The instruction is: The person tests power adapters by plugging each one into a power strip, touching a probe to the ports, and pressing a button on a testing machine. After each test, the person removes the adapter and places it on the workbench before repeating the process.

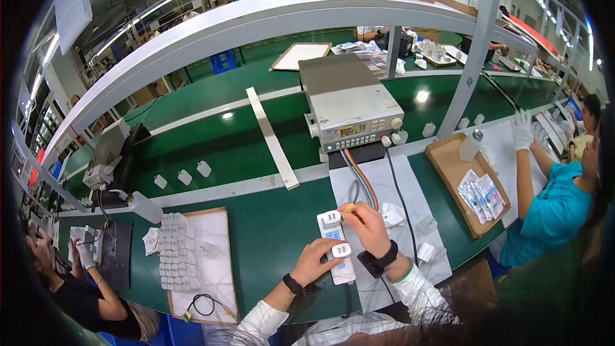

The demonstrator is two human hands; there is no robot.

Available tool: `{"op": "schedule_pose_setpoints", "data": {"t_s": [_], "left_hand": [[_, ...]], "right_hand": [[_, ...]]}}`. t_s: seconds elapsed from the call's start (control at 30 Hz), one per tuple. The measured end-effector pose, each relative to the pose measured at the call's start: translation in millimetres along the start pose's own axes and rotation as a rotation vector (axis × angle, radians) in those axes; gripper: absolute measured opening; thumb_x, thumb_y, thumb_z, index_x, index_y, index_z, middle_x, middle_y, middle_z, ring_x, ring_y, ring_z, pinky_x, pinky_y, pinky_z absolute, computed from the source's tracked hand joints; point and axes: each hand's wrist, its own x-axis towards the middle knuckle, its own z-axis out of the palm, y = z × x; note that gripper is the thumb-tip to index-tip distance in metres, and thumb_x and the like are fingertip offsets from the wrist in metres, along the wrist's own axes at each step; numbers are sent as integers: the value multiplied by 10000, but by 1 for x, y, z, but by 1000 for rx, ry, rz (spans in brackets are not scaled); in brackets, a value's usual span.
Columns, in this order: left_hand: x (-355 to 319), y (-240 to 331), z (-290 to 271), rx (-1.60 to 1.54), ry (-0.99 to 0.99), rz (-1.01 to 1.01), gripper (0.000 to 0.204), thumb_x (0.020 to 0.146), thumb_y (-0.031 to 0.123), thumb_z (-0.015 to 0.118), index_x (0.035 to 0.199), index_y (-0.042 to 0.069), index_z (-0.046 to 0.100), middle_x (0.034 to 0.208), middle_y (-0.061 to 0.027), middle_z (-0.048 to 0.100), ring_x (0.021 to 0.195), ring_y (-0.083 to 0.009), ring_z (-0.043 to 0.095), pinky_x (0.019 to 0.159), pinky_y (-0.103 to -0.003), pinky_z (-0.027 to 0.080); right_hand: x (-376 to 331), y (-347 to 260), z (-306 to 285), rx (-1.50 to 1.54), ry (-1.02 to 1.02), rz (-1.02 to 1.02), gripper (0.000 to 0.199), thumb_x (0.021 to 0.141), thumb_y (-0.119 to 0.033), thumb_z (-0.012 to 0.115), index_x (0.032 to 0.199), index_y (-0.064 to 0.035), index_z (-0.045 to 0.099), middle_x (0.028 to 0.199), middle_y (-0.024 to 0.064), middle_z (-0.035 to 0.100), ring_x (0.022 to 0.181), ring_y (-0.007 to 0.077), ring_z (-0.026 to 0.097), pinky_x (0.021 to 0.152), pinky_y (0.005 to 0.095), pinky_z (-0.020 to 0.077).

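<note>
White rounded charger with two dark slots, pinched by left hand, matching charger at its eleven o'clock, right hand pinching small yellowish piece

Gripping wht adapter w/ L hand at pwr strip, pinching sml yellowish item w/ R hand.

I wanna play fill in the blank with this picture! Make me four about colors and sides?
1. The charger at the left hand's fingertips is colored ____.
2. The band on the left wrist is colored ____.
3. The tabletop is colored ____.
4. The cardboard tray holding packets is on the person's ____ side.

Missing words: white; black; green; right.
</note>
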Motion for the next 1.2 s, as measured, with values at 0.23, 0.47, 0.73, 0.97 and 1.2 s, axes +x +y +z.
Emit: {"op": "schedule_pose_setpoints", "data": {"t_s": [0.23, 0.47, 0.73, 0.97, 1.2], "left_hand": [[0, 0, 4, 1, 33, 33, 417, 795, 202, 736, 1186, 103, 629, 1128, -98, 638, 1068, -283, 581, 927, -376, 465], [-1, 3, 1, -38, 45, -6, 424, 771, 163, 752, 1178, 110, 643, 1125, -100, 643, 1053, -277, 596, 928, -366, 470], [-1, 13, -4, -433, 211, -57, 424, 813, 80, 700, 1224, 45, 601, 1157, -82, 635, 1092, -198, 584, 942, -327, 462], [103, -15, -117, 200, 500, -16, 452, 785, 102, 716, 1215, 52, 585, 1078, -106, 627, 996, -236, 618, 839, -329, 512], [203, -99, -138, 762, 156, -364, 479, 694, 230, 762, 1130, 103, 612, 996, -155, 674, 987, -337, 638, 850, -420, 514]], "right_hand": [[12, 41, 20, -105, -41, 44, 173, 916, -116, 574, 1047, -34, 651, 879, 113, 618, 744, 245, 613, 650, 308, 474], [8, 43, 31, -156, 12, -54, 201, 889, -155, 628, 1060, -53, 658, 865, 102, 588, 739, 257, 600, 659, 332, 482], [5, 59, 27, -221, -27, -47, 230, 884, -177, 642, 1075, -50, 654, 865, 93, 532, 761, 244, 575, 671, 326, 474], [7, 60, 24, -180, -38, -81, 251, 889, -218, 640, 1078, -54, 655, 842, 91, 521, 745, 242, 575, 675, 324, 473], [8, 58, 26, -145, -60, -67, 262, 885, -242, 650, 1089, -76, 658, 829, 81, 512, 711, 231, 573, 653, 325, 468]]}}
